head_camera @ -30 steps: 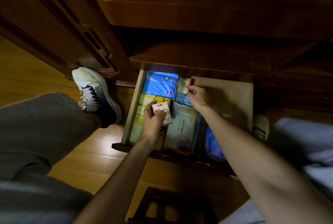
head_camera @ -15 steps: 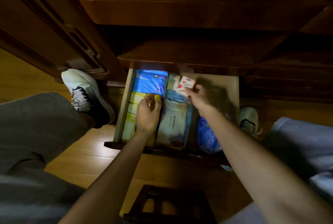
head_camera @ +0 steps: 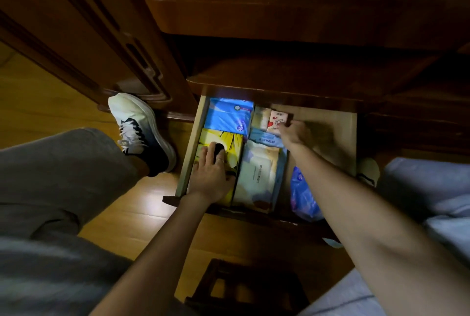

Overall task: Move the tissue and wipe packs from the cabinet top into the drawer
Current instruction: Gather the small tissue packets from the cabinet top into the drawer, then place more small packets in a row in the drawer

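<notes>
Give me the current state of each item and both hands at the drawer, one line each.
drawer: pulled open, right part bare.
blue pack: flat, back left.
yellow pack: flat, under the left hand.
white wipe pack: flat, centre front.
small heart-print pack: at the back, pinched by the right hand.
blue bag: crumpled, front right.
left hand: fingers straight, resting on the yellow pack.
right hand: blurred, fingers on the heart-print pack.

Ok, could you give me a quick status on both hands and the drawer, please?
Left hand flat on yellow pack. Right hand pinching small heart-print pack at the back of the drawer. Nothing blocking.
</notes>
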A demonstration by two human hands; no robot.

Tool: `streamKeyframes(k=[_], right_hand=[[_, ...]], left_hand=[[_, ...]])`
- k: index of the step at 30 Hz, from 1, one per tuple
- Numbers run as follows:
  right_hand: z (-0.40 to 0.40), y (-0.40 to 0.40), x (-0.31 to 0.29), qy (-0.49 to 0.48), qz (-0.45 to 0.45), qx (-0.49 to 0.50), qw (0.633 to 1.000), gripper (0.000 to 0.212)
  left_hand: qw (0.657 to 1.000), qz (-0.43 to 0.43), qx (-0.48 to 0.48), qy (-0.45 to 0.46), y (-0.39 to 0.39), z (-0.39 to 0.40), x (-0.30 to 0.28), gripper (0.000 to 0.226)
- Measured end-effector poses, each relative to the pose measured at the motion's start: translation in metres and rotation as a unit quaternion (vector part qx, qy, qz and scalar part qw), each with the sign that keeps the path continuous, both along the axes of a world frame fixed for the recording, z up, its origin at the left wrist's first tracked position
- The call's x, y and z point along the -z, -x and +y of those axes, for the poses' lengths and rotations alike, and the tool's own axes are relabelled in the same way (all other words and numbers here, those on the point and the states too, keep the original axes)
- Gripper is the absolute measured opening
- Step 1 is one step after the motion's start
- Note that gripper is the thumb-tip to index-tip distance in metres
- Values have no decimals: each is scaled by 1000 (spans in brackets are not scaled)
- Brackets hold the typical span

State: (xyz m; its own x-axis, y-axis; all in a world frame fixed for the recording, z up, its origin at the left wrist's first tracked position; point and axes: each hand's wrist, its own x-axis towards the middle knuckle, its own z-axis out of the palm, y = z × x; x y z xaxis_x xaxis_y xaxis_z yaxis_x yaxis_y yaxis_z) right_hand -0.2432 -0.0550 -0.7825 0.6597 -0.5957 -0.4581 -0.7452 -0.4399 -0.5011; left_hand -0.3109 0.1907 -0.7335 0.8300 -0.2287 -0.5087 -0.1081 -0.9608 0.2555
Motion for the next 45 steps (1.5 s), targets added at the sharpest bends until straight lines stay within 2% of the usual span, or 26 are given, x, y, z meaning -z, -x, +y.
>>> streamKeyframes(k=[2,4,7,10,13,15,18,22,24,29,31,34,36,38,41,45], right_hand=[[-1,8,-16,-17,-17,-33,999,32],[-2,13,-39,-81,-51,-68,993,31],[1,29,-95,-177,-40,-197,964,25],[-6,39,-175,-170,-85,-286,939,25],[-20,46,-269,-105,-192,-278,935,22],[-29,53,-333,-90,-270,-247,926,17],[-37,60,-414,-49,-375,-222,899,18],[-52,45,-485,32,-458,-213,862,17],[-63,26,-502,72,-451,-194,868,18],[-80,-28,-511,172,-307,-219,910,58],[-88,-53,-511,142,-275,-227,923,62],[-106,-90,-517,34,-312,-220,924,67],[-121,-115,-522,51,-314,-213,924,71],[-137,-146,-525,73,-298,-205,929,65],[-156,-201,-525,137,-287,-184,930,52],[-163,-280,-523,233,-257,-197,917,57]], left_hand=[[999,24,-19,23,-6,-4,-10,82],[997,47,-35,58,-19,-11,-28,78],[995,41,-10,86,-40,-20,-72,68],[995,-53,41,72,-57,-26,-138,55],[976,-180,38,121,-68,-28,-222,25],[946,-272,27,172,-73,-31,-279,15],[896,-375,20,237,-79,-38,-355,12],[845,-448,32,289,-97,-62,-429,11],[844,-447,47,292,-111,-78,-452,14],[853,-443,99,256,-161,-115,-466,36],[856,-441,135,236,-184,-131,-465,50],[870,-402,214,188,-220,-161,-461,70],[897,-347,238,134,-249,-177,-457,73],[912,-330,217,107,-277,-186,-453,69],[899,-391,168,101,-307,-190,-446,71],[901,-386,133,148,-344,-200,-435,70]])
